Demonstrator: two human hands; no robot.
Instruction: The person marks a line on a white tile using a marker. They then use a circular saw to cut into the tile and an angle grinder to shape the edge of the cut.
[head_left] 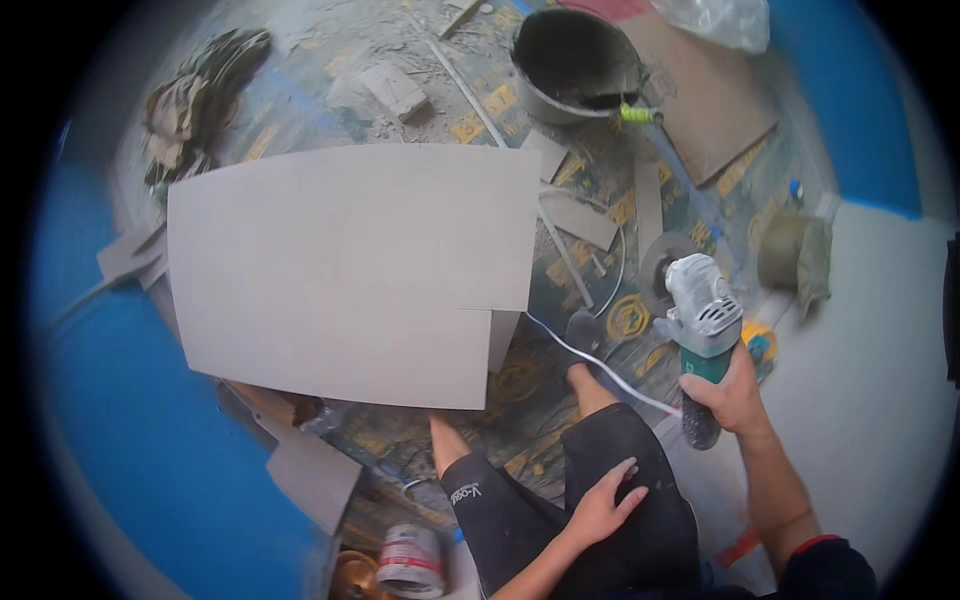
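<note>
My right hand (735, 392) is wrapped round the green and black body of an angle grinder (703, 305), held up at the right with its dusty grey head pointing away from me. The grinder's round cutting disc (668, 270) shows at the head's left side. My left hand (607, 503) rests on my thigh with the fingers spread and nothing in it. In front of me, to the left, lies a large pale tile (350, 270) with a rectangular notch cut from its near right corner. A white cord (610, 375) runs from the tile's edge toward the grinder.
Beyond the tile stands a black bucket (575, 70) with a yellow-green handled tool across its rim. Tile offcuts (580, 218), rubble and a brown board (700, 90) litter the floor. A bundle of cloth (205, 100) lies far left; a paint can (410, 560) stands near me.
</note>
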